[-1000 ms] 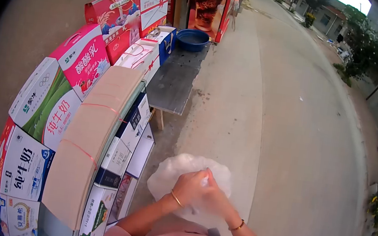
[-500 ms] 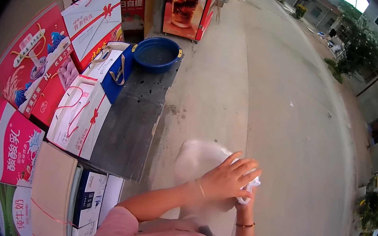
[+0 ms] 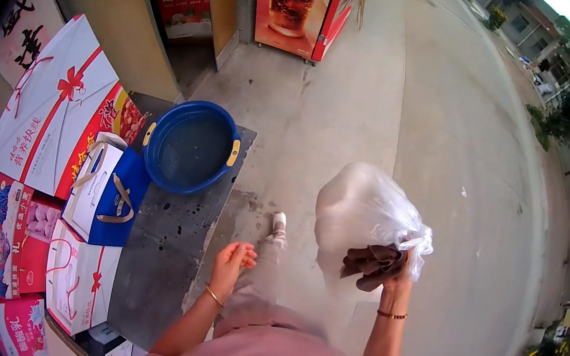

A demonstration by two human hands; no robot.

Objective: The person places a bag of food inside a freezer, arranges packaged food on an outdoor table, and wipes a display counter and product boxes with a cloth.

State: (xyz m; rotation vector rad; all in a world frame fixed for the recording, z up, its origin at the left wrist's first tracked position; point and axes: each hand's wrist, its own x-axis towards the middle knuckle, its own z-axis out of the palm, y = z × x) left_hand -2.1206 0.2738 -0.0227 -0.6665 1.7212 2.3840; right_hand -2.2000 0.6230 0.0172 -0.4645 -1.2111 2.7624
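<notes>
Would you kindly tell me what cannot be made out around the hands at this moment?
In the head view:
- White translucent plastic bag: its cloudy film hides the contents.
- Right hand: the bag's bunched neck and a dark-brown crumpled cloth bundle hide its exact grip.
- Left hand: its curled fingers hide whether the palm holds anything.
- Tall red drinks cabinet: the upper edge cuts off its top.
</notes>
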